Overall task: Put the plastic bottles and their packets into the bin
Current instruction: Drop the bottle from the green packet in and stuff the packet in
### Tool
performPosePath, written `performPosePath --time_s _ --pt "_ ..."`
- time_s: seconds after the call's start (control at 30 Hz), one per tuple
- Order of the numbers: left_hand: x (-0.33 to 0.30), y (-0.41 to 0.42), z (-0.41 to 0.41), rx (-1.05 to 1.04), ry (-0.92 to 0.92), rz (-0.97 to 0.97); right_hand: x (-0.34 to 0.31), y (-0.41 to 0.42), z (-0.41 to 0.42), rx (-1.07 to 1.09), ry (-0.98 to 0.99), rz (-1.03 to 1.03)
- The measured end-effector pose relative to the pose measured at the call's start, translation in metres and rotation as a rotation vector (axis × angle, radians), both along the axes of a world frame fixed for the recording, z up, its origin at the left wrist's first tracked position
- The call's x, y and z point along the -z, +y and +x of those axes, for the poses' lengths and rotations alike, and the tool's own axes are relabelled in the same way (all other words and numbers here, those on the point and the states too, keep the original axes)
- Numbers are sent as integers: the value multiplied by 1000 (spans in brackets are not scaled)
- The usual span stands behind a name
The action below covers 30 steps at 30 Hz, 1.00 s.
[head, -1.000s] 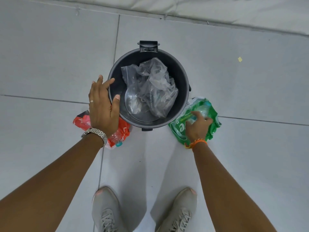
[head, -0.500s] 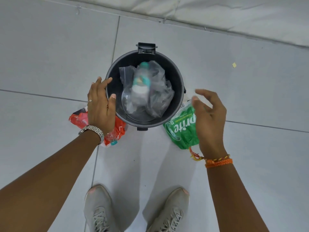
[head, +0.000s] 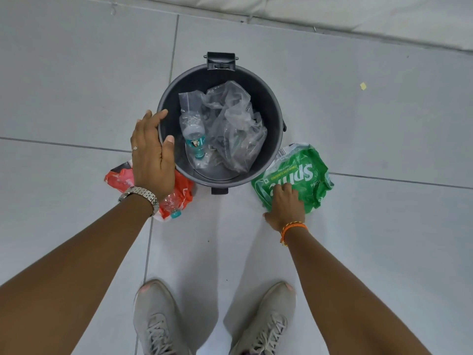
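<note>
Right hand [head: 285,203] on green packet [head: 297,179], grip seemingly closing, fingertips hidden

Clear bottle [head: 195,139] inside grey bin [head: 163,124]

**Bin mouth open from above, flanks crowded**

The bin [head: 275,139] stands lidless on the floor [head: 76,85], so its mouth is free to enter from straight above. Inside, a crumpled clear bag [head: 235,131] fills the right half and a bottle [head: 195,139] lies left of centre; bare wall shows only at the far side. The left hand [head: 152,155] hangs spread over the near-left rim, narrowing that side. A red packet [head: 120,179] lies against the bin's left foot, a green packet [head: 297,175] against its right, with the right hand [head: 285,204] on it. Between the packets, ahead of the shoes [head: 158,321], the floor is bare. Tiles left, right and beyond the bin are open.
</note>
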State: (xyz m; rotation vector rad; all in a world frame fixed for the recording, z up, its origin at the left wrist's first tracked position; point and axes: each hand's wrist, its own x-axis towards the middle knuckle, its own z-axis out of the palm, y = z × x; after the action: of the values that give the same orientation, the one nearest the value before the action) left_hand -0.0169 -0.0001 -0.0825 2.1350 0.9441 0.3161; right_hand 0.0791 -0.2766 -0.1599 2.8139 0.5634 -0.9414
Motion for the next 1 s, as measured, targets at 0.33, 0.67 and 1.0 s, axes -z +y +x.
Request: performPosePath --time_s 0.33,0.67,1.0 --pt "3 2 -3 19 32 11 -19 -8 1 301 -160 356" --pt "-14 4 -3 30 135 -20 -216 82 -38 262 -489 1148" --pt "-22 5 -2 16 120 -94 -137 181 2 -43 4 523"
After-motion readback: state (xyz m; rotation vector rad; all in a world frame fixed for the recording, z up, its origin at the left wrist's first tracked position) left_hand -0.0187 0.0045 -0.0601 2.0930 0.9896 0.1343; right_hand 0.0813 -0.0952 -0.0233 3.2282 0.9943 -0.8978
